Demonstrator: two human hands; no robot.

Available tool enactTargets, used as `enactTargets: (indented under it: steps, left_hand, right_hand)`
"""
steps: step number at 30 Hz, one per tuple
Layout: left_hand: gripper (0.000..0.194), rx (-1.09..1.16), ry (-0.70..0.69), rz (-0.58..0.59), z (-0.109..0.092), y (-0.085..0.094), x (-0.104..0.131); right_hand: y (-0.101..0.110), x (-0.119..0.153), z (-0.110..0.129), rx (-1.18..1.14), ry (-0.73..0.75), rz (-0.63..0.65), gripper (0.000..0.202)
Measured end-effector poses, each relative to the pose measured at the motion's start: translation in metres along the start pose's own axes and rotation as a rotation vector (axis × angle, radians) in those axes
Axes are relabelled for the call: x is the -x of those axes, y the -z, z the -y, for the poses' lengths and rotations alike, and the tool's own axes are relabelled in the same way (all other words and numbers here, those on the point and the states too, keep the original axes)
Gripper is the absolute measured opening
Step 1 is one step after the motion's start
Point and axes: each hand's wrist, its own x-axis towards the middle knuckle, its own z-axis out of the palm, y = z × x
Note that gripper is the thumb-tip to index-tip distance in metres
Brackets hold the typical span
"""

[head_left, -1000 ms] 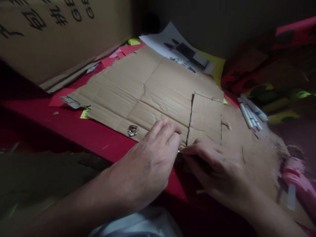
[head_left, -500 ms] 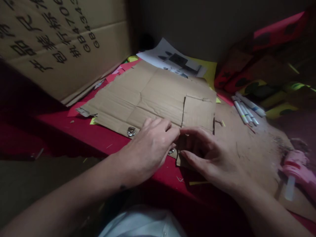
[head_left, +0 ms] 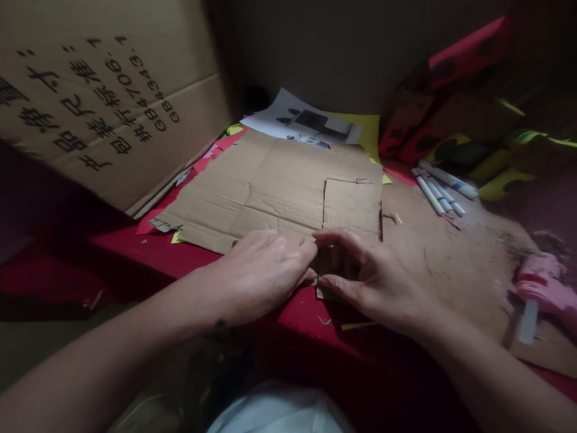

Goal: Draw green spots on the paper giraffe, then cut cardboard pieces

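A flat sheet of brown cardboard [head_left: 265, 174] lies on the red-covered table [head_left: 148, 252]. On its right part is a smaller cardboard piece [head_left: 351, 207]. My left hand [head_left: 265, 270] rests at the sheet's near edge with its fingers curled together; what they hold, if anything, is hidden. Just right of it, my right hand [head_left: 360, 270] is curved at the smaller piece's near end, thumb and fingers apart, with its index fingertip close to my left hand.
A big printed carton [head_left: 148, 78] stands at the left. Behind the sheet lies a printed paper [head_left: 311, 120] over yellow paper. Several markers [head_left: 435, 192] and a pink glue gun [head_left: 541, 279] are at the right, near red and yellow decorations [head_left: 469, 51].
The camera view has shifted a little. My left hand now covers the shiny silver bits that showed at the sheet's near edge. My right hand keeps its curved shape.
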Motion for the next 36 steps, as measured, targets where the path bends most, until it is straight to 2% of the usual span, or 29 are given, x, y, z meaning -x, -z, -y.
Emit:
enactTargets:
  steps: [3, 7, 10, 11, 14, 16, 19, 23, 25, 27, 32, 34, 36]
  left_hand:
    - [0.019, -0.062, -0.117, 0.029, 0.004, -0.003, -0.002]
    - [0.024, 0.028, -0.29, -0.131, 0.015, -0.009, 0.002]
    - [0.025, 0.251, -0.31, -0.182, 0.015, -0.002, 0.012]
    - [0.023, 0.363, -0.311, -0.131, 0.013, 0.002, 0.017]
    - [0.022, 0.554, -0.243, -0.156, 0.011, 0.016, 0.031]
    - [0.022, 0.582, -0.202, -0.094, 0.016, 0.02, 0.041]
    - [0.022, 0.617, -0.144, 0.091, 0.029, 0.021, 0.058]
    - [0.009, 0.676, -0.071, 0.232, 0.046, 0.026, 0.076]
    - [0.013, 0.699, -0.072, 0.278, 0.048, 0.029, 0.077]
    - [0.013, 0.708, -0.042, 0.234, 0.043, 0.03, 0.071]
    - [0.012, 0.568, 0.084, -0.067, 0.02, 0.013, 0.039]
    - [0.011, 0.497, 0.08, -0.154, 0.012, 0.004, 0.029]
    - [0.011, 0.428, 0.054, -0.193, 0.007, -0.004, 0.023]
  right_hand:
    - [0.0, 0.0, 0.0, 0.012, -0.02, 0.001, 0.04]
    - [-0.001, 0.0, 0.0, 0.024, -0.037, -0.001, 0.04]
    - [-0.001, 0.0, 0.001, 0.024, -0.045, -0.009, 0.04]
    - [-0.001, 0.0, 0.002, 0.022, -0.047, -0.013, 0.039]
    - [-0.001, -0.001, 0.003, 0.017, -0.062, -0.023, 0.039]
    - [-0.001, -0.001, 0.003, -0.001, -0.074, -0.025, 0.039]
    - [-0.001, -0.001, 0.004, -0.02, -0.081, -0.013, 0.037]
    - [0.0, -0.002, 0.003, 0.005, -0.061, -0.012, 0.033]
    - [0.0, -0.003, 0.003, 0.003, -0.053, -0.009, 0.031]
    - [0.001, -0.003, 0.002, -0.006, -0.03, 0.005, 0.026]
    - [0.001, -0.001, 0.0, -0.009, 0.033, 0.015, 0.015]
    - [0.001, 0.0, -0.001, -0.001, 0.049, 0.015, 0.013]
    - [0.0, 0.001, -0.001, 0.0, 0.064, 0.016, 0.012]
